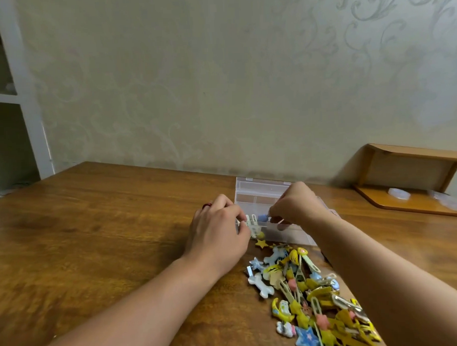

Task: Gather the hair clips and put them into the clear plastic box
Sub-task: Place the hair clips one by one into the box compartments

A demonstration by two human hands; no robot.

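Left hand [219, 227] curled at the near-left corner of the clear plastic box [264, 191], grip pinched on pale cream clips [252, 223] at the box's edge. Just right of it, right hand [298, 205] over the box, grip closed on a blue-topped clip [262, 218] by a thin pale stem. Near and right of the box, a heap of hair clips [311, 289] spread loose on the bench [107, 228], with a white bone clip [261, 285] at its left edge and a yellow star clip [262, 243] almost touching the box.

Likely trouble: blue-topped clip slipping from so slight a pinch and dropping outside the box wall; cream clips catching on the rim rather than falling in; right forearm, lying over the heap's right side, sweeping clips off toward the near bench edge on pulling back; light box sliding if nudged.

Hard to make out: box compartments and whatever already lies inside, blocked by both hands; exact finger contact on the cream clips, blurred; heap's right part under the forearm and cut off at the near frame edge; small clear objects on the wooden shelf [414, 176] far right, unidentifiable.
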